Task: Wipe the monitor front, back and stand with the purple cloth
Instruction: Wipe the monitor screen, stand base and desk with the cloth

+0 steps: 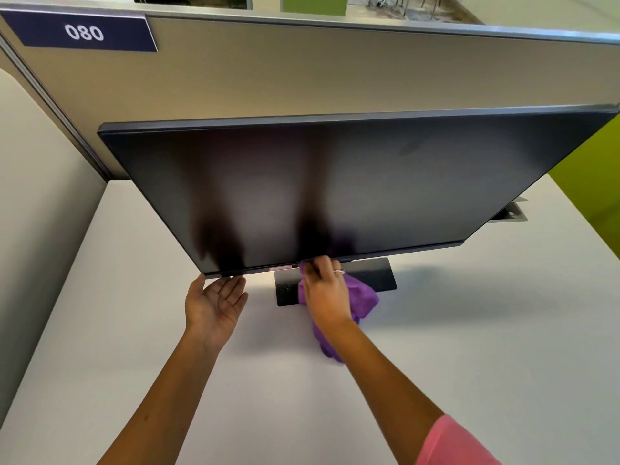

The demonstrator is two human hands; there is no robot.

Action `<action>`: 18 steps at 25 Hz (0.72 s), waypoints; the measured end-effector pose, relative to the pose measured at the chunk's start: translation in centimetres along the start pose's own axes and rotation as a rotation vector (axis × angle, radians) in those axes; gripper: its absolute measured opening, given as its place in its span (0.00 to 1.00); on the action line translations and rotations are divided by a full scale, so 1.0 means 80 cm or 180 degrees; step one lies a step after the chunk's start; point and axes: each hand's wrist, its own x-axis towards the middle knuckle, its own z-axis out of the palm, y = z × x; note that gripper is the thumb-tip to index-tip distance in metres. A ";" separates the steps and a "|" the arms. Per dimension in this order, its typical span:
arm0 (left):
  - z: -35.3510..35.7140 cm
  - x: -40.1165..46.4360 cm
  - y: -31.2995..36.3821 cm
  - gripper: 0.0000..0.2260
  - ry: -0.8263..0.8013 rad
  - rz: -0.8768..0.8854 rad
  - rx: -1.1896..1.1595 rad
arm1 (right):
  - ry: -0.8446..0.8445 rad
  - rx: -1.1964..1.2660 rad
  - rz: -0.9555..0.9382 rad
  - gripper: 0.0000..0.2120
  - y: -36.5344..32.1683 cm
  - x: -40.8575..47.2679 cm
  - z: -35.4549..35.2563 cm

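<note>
Right fingers: curled and pinching the purple cloth, pressing a wad of it up against the monitor's bottom edge, so the strip below the screen is likely the part being wiped.
Right hand: over the stand base, back of the hand up; a ring shows on 1 finger.
Cloth: bunched, not flat; most of it trails loose below the hand onto the table (a wad gives a firmer pad for a narrow edge).
Left fingers: spread and loose, palm up, holding nothing; the tips touch the underside of the bezel.
Left hand: cupped under the lower left edge, probably to steady or tilt the panel against the wiping push.
Monitor: on the table before a partition; screen dark, reflecting both arms.
Stand: flat black base under the centre, partly covered by hand and cloth; speckled, seemingly not yet wiped.
Back: hidden from here.
</note>
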 end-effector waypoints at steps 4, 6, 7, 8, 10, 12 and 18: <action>-0.012 -0.001 0.012 0.24 0.0102 0.0071 0.0035 | -0.0401 0.1050 0.0259 0.11 -0.051 0.005 0.010; -0.019 0.000 0.018 0.21 0.0141 0.0116 0.0103 | -0.0263 0.1351 0.0401 0.10 -0.054 -0.005 0.008; -0.022 0.000 0.022 0.19 0.0153 0.0148 0.0124 | -0.0088 0.1460 0.0465 0.09 -0.051 -0.009 0.005; -0.024 0.000 0.025 0.17 0.0171 0.0188 0.0146 | 0.0149 0.1571 0.0550 0.07 -0.045 -0.014 0.001; -0.029 0.000 0.029 0.18 0.0192 0.0289 0.0231 | 0.0572 0.1486 0.0850 0.04 -0.023 -0.019 -0.004; -0.030 0.000 0.031 0.22 0.0207 0.0364 0.0365 | 0.0572 0.1514 0.1088 0.04 -0.006 -0.016 -0.008; -0.034 0.001 0.034 0.23 0.0188 0.0479 0.0804 | -0.0041 0.0752 0.1039 0.15 -0.005 -0.010 0.006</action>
